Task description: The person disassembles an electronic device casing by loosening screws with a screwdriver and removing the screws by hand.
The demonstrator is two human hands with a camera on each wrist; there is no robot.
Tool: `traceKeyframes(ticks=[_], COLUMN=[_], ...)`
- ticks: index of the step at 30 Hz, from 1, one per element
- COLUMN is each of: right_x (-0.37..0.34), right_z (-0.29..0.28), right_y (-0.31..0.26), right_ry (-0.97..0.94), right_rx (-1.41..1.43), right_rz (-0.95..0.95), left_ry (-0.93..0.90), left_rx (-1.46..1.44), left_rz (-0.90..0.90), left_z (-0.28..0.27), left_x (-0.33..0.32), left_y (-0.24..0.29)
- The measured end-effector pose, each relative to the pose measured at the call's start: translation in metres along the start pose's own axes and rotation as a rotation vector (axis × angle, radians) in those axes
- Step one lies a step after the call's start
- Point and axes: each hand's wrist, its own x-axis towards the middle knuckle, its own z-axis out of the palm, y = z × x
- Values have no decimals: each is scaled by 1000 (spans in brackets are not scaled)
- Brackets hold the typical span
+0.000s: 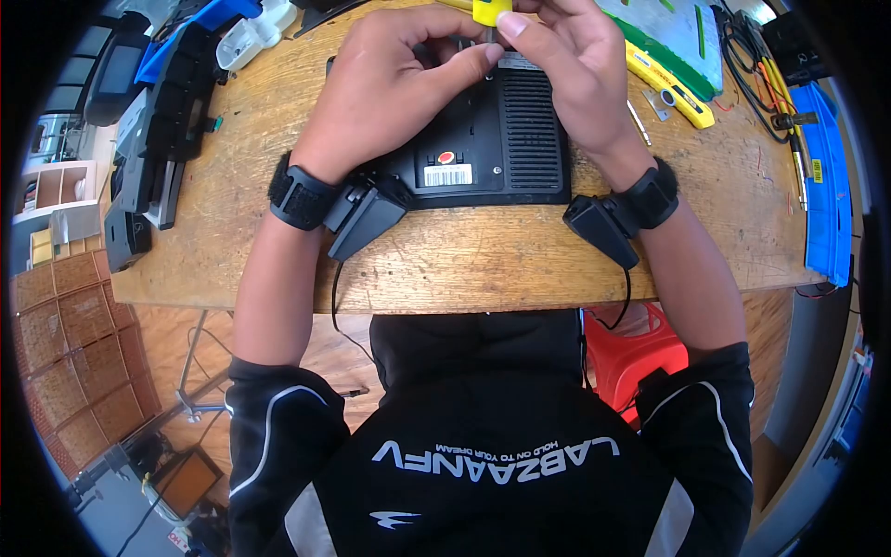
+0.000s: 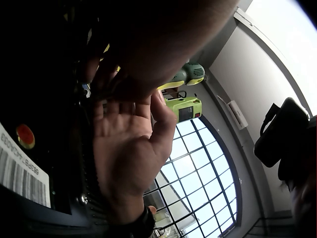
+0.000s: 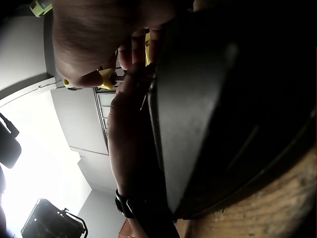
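Black and flat, one device (image 1: 469,139) lies on the wooden bench (image 1: 445,260), its long axis seemingly left to right; its near part bears one barcode label and one red-orange dot, its right side ribbed slots. Above its far part, the right hand (image 1: 589,88) grips one yellow-handled tool (image 1: 490,11), metal shaft toward the device. The left hand (image 1: 385,97) bends its fingers beside the shaft; whether they pinch anything cannot be told. Right of the device lies one yellow cutter (image 1: 670,85).

Gridded window (image 2: 202,168), bright daylight; pale wall (image 3: 22,54); red stool (image 1: 631,353); wood-look floor (image 1: 357,371).
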Motion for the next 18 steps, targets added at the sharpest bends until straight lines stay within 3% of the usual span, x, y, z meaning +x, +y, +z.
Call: traceKeyframes(ticks=[6,9,11,14,18], right_x=[0,2,2,1,1], right_z=[1,0,5,4,6], right_y=[-5,-6,-4,-1,-5], right_ry=[0,-125,2,-6,3], right_rx=[-77,-275,-171,-195,-222], right_rz=[-28,-126,-76,-99,-101], left_ry=[-71,-38,-10,-24,2], left_rx=[14,-8,-225,-235,-173], left_rz=[19,55,-283,-336,-186], left_z=[-2,-1,-5,-4,-4], left_x=[2,2,2,3,2], left_y=[-5,4,25,17,8])
